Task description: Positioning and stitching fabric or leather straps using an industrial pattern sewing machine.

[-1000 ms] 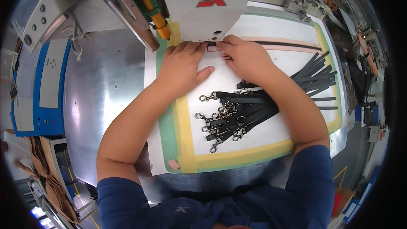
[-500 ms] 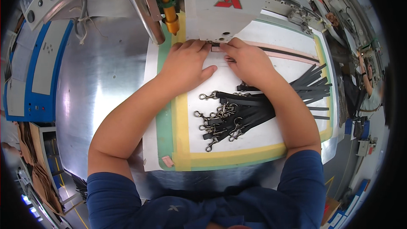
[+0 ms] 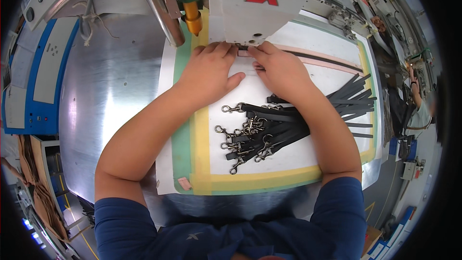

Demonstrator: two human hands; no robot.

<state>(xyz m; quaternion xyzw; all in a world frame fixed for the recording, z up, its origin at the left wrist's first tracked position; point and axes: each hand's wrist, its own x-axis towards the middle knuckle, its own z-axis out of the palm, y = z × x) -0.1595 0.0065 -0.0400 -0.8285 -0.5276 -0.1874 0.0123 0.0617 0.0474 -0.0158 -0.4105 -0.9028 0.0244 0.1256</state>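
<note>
In a workshop, a shiny metal desk (image 3: pixel 110 91) is carrying a white sheet (image 3: pixel 224 159), with green and yellow tape along its edges. In its far part, a thin black strap (image 3: pixel 332 63) is lying between pink borders (image 3: pixel 243 53), running toward the right edge. The left hand (image 3: pixel 209 70) is resting open beside its left end, thumb apart; the right hand (image 3: pixel 284 70) is bending over the strap, but I cannot tell if it is grasping. Nearer, more black straps with metal clasps (image 3: pixel 284 120) are lying in a heap.
</note>
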